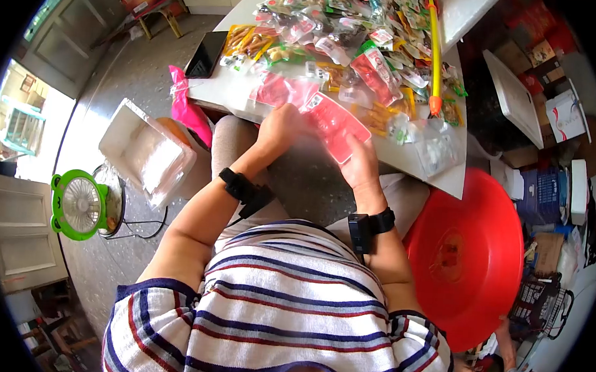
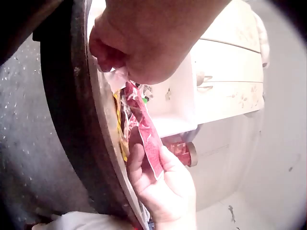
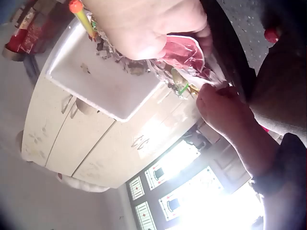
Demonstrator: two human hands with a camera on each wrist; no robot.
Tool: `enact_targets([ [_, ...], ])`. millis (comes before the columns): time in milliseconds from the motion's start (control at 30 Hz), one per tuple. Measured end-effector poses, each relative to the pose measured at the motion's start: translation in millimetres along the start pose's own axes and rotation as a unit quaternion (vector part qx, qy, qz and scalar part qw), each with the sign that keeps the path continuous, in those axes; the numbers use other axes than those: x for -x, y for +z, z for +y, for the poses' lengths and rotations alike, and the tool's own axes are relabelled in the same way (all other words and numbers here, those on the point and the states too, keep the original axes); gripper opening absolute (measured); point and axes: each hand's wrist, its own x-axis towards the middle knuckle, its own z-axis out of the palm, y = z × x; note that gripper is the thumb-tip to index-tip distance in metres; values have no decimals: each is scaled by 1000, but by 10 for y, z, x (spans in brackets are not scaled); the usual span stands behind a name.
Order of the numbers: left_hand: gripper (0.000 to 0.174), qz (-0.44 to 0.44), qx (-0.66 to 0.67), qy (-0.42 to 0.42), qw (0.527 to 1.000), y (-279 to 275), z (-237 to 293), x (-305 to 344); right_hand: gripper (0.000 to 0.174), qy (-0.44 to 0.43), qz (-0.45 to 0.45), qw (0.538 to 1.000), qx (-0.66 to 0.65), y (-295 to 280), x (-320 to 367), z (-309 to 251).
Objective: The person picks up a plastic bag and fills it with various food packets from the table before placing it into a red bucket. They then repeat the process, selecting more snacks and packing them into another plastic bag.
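A flat red-and-pink plastic food packet (image 1: 335, 124) is stretched between both hands, just over the near edge of the table. My right hand (image 1: 361, 164) pinches its right end, thumb on one face and fingers behind, which shows plainly in the left wrist view on the packet (image 2: 148, 139). My left hand (image 1: 279, 128) has curled fingers around the whitish clear end of the same packet; those fingertips are partly hidden in the left wrist view. Beyond the left hand, another pink packet (image 1: 266, 89) lies on the white table (image 1: 238, 97).
Many assorted snack packets (image 1: 332, 46) cover the table, with a yellow tube (image 1: 435, 52) along the right side. A dark phone (image 1: 206, 54) lies at the left edge. Beside me stand a red basin (image 1: 482, 263), a white foam box (image 1: 135, 137) and a green fan (image 1: 80, 205).
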Motion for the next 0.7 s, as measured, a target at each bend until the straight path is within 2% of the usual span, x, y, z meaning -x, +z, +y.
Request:
enact_targets([
  [67,13,7,-48,2,999,-52,143,35,30,8,-18,1000,21,35,-48,35],
  [167,12,4,-82,13,997,-28,142,77,30,65,-22,998,7,-150,-259,131],
  [300,12,41,-129,84,987,49,95,97,30,122,-26,992,2,-72,-476,226],
  [333,10,48,-162,125,978,59,76,82,26,131,-6,991,31,13,-498,241],
  [367,9,62,-148,127,979,65,76,81,23,144,-10,988,57,41,-534,284],
  [433,10,-8,-136,120,983,-22,134,71,19,167,-23,980,109,82,-621,351],
  [500,11,85,-104,145,980,-9,99,132,15,182,-31,967,173,239,-573,293],
  [567,12,118,-93,149,977,-12,75,167,13,201,-70,948,237,82,-658,249],
  [633,13,132,-90,164,973,6,19,180,12,133,-21,942,307,217,-569,149],
  [667,13,134,-87,162,974,3,3,192,10,174,-21,905,387,109,-600,74],
  [700,13,134,-83,163,974,8,7,200,10,175,-20,904,389,134,-591,86],
])
